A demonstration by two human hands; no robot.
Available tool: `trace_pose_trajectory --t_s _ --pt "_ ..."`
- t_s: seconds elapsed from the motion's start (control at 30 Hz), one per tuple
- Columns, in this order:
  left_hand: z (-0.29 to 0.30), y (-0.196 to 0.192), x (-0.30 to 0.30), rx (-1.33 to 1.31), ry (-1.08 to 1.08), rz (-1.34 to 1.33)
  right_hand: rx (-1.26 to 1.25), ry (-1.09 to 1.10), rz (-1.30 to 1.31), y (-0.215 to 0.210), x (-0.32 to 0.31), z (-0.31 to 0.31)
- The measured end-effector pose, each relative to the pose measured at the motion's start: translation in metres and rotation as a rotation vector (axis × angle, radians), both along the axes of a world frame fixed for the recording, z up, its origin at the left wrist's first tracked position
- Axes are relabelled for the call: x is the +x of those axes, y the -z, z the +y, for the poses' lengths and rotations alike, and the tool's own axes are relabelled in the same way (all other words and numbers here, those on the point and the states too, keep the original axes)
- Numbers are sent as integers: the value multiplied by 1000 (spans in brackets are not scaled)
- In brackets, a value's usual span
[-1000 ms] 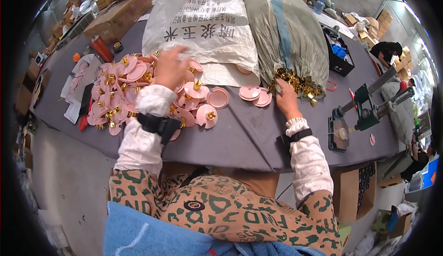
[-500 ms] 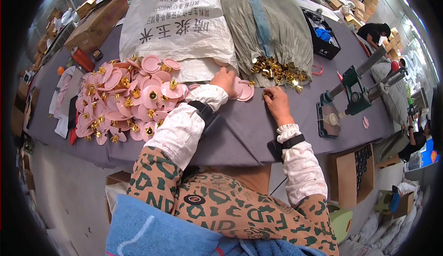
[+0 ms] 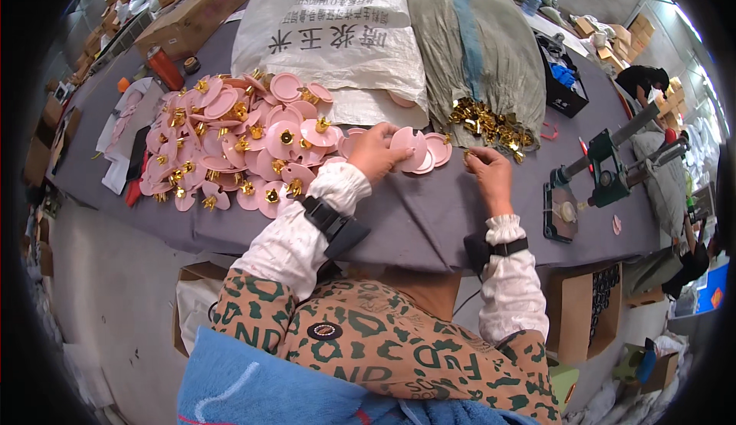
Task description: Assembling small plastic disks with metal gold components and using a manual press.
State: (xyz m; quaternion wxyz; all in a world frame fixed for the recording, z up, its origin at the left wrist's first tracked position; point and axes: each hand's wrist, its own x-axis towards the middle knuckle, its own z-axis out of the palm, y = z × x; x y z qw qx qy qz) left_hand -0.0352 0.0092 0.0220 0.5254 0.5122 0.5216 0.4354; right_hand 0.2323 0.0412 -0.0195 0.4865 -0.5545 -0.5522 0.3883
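Note:
My left hand (image 3: 374, 154) is closed on the edge of a round pink disc (image 3: 409, 143), lifted a little above the table. Beside it, more pink discs (image 3: 439, 149) lie at the mouth of the white sack. My right hand (image 3: 491, 178) is pinched, with a small gold piece (image 3: 466, 154) showing at its fingertips. Just beyond that hand, a heap of shiny gold pieces (image 3: 491, 124) spills from the grey-green sack (image 3: 491, 49). To the left of my left hand spreads a big pile of pink discs with gold pieces fitted on them (image 3: 245, 137).
A white woven sack (image 3: 330, 65) lies at the back. On the right stands a green hand press (image 3: 602, 168); behind it is a black box (image 3: 566, 80) with blue items. An orange-red cylinder (image 3: 165, 68) and a cardboard box (image 3: 192, 19) are far left. Another person (image 3: 642, 80) bends at far right.
My left hand has drawn back from the white sack's mouth and now holds a pink disc. My right hand stays pinched by the gold heap. The whole view has shifted slightly.

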Motion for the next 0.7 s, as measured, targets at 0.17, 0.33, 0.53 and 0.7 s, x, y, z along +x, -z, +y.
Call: trace_pose_trajectory --t_s 0.17,0.33,0.53,0.7 --pt "-25 -18 11 -26 113 -139 250 -223 167 -46 -54 -54" --pt "-21 8 16 154 145 26 408 -284 -132 -49 -60 -59" --pt "-40 -8 18 364 140 154 460 -381 -243 -58 -55 -65" --pt "-47 -13 17 501 20 183 3 -195 454 -38 -82 -77"
